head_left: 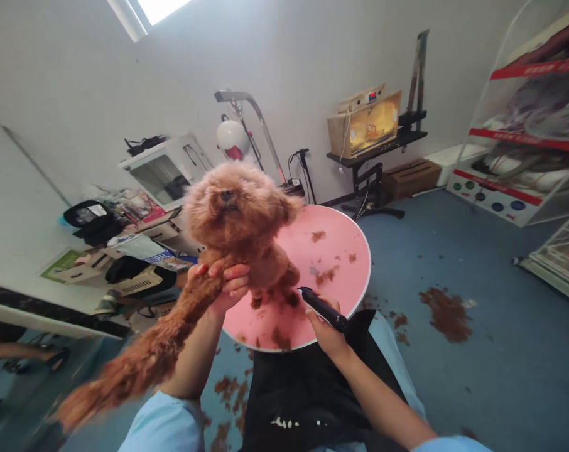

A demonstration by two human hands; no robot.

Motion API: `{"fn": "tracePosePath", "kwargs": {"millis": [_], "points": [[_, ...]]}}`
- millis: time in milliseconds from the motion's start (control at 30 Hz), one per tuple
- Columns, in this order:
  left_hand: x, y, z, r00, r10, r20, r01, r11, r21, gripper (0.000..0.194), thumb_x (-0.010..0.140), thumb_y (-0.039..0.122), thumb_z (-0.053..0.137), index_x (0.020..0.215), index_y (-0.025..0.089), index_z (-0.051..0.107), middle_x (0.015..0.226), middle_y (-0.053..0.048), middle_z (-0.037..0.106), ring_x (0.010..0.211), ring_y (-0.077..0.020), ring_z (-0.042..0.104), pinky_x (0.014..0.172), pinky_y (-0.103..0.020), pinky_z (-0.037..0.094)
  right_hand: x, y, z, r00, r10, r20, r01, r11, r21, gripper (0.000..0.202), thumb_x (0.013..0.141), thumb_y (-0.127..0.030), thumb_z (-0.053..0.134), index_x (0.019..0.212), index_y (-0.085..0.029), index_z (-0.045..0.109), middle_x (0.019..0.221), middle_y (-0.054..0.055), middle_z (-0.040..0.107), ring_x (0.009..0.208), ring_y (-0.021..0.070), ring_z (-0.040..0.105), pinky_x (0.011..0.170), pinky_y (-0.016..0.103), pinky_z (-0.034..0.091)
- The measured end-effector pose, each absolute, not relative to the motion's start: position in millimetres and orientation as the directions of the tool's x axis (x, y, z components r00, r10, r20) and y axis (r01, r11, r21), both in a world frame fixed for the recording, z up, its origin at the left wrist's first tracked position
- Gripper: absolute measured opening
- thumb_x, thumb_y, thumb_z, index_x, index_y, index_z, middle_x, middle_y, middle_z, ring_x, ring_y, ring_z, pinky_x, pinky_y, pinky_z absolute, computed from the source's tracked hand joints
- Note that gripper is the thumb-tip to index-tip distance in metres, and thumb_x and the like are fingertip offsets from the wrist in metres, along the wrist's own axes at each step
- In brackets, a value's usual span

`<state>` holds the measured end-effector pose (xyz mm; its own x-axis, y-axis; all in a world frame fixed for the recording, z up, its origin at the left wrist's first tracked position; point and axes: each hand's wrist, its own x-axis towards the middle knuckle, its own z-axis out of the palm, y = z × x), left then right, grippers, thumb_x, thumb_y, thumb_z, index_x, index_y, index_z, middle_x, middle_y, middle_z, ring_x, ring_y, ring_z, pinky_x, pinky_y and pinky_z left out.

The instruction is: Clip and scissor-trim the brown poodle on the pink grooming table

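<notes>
A curly reddish-brown dog (240, 207) sits on a round pink table (345, 238), its muzzle tilted up. My left hand (228, 289) has its fingers wrapped round the dog's foreleg (162, 342), which stretches toward the lower left. In my right hand (326, 320) is a black clipper (323, 309); its tip points at the dog's lower body, a little to the right of it. Tufts of brown fur (326, 275) lie on the tabletop.
Clumps of cut fur (444, 314) are on the blue floor. Behind stand a metal grooming arm (260, 119), a lit wooden box (367, 129) on a black stand, and a shelf rack (524, 138) at right. A cluttered desk (166, 232) is at left. Part of a person's leg (16, 351) shows far left.
</notes>
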<state>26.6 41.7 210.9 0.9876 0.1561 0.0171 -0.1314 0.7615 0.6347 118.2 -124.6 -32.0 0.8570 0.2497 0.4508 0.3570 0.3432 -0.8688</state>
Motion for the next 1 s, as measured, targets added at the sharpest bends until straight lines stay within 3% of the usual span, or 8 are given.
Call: {"fn": "tracePosePath", "kwargs": {"millis": [100,233,367,633,733,833,933,1000], "points": [[22.4,46.2,210.6,0.969,0.247,0.007,-0.199,0.763,0.615,0.037,0.061,0.039,0.072,0.049,0.017,0.046,0.058,0.004,0.032,0.040,-0.0018,0.023,0.038,-0.017,0.031,110.0,-123.3,-32.3,0.857,0.297,0.421,0.313,0.349,-0.883,0.038,0.084,-0.025,0.064,0.120,-0.022,0.050,0.129,0.013,0.058,0.120,0.0246,0.059,0.102,0.048,0.050],[19.9,48.3,209.3,0.979,0.204,0.007,-0.154,0.719,0.678,0.041,0.059,0.045,0.072,0.046,0.018,0.044,0.058,0.002,0.032,0.042,-0.0037,0.024,0.038,-0.020,0.031,101.1,-117.5,-25.3,0.804,0.294,0.517,0.429,0.315,-0.846,0.034,0.085,-0.023,0.062,0.117,-0.022,0.050,0.134,0.014,0.056,0.127,0.0245,0.054,0.107,0.049,0.045],[13.0,48.4,210.0,0.979,0.204,0.008,-0.149,0.688,0.711,0.046,0.056,0.046,0.073,0.042,0.018,0.039,0.055,0.004,0.025,0.040,-0.0036,0.018,0.035,-0.021,0.025,94.8,-119.1,-21.8,0.747,0.312,0.587,0.525,0.263,-0.809,0.034,0.086,-0.021,0.061,0.118,-0.022,0.048,0.133,0.014,0.057,0.125,0.0237,0.056,0.103,0.047,0.048],[1.3,65.3,195.6,0.994,0.066,0.086,-0.108,0.582,0.806,0.061,0.048,0.053,0.074,0.035,0.019,0.026,0.051,0.005,0.014,0.038,-0.0046,0.020,0.035,-0.023,0.022,103.6,-113.0,9.8,0.553,0.255,0.794,0.750,0.263,-0.607,0.042,0.087,-0.014,0.052,0.129,-0.020,0.045,0.139,0.016,0.051,0.132,0.0233,0.048,0.106,0.045,0.046],[-0.2,69.3,190.4,0.989,0.087,0.119,-0.147,0.541,0.828,0.067,0.047,0.061,0.072,0.033,0.018,0.022,0.049,0.005,0.012,0.038,-0.0053,0.020,0.035,-0.023,0.022,113.8,-85.9,28.5,0.659,0.264,0.704,0.687,0.169,-0.707,0.040,0.087,-0.013,0.050,0.126,-0.018,0.046,0.137,0.017,0.053,0.130,0.0233,0.050,0.104,0.043,0.047],[-1.5,65.1,192.2,0.987,0.070,0.142,-0.158,0.519,0.840,0.062,0.048,0.054,0.073,0.030,0.019,0.026,0.048,0.005,0.010,0.036,-0.0054,0.019,0.035,-0.023,0.022,116.5,-60.3,37.6,0.774,0.378,0.509,0.548,0.003,-0.836,0.042,0.087,-0.012,0.046,0.129,-0.016,0.045,0.136,0.016,0.054,0.122,0.0252,0.057,0.095,0.042,0.052],[-1.7,55.2,197.2,0.978,-0.058,0.200,-0.142,0.522,0.841,0.053,0.052,0.043,0.075,0.030,0.019,0.033,0.046,0.004,0.016,0.034,-0.0051,0.022,0.034,-0.023,0.022,107.2,-52.8,39.8,0.798,0.500,0.338,0.477,-0.181,-0.860,0.042,0.089,-0.013,0.043,0.131,-0.016,0.045,0.136,0.017,0.055,0.110,0.0275,0.064,0.084,0.041,0.056],[-1.4,49.3,200.0,0.955,-0.164,0.245,-0.125,0.525,0.842,0.049,0.057,0.039,0.073,0.032,0.019,0.037,0.047,0.004,0.021,0.034,-0.0047,0.024,0.035,-0.023,0.025,97.2,-56.2,41.2,0.783,0.536,0.316,0.497,-0.233,-0.836,0.041,0.090,-0.012,0.041,0.131,-0.015,0.046,0.137,0.017,0.054,0.109,0.0283,0.064,0.079,0.040,0.057]]}}
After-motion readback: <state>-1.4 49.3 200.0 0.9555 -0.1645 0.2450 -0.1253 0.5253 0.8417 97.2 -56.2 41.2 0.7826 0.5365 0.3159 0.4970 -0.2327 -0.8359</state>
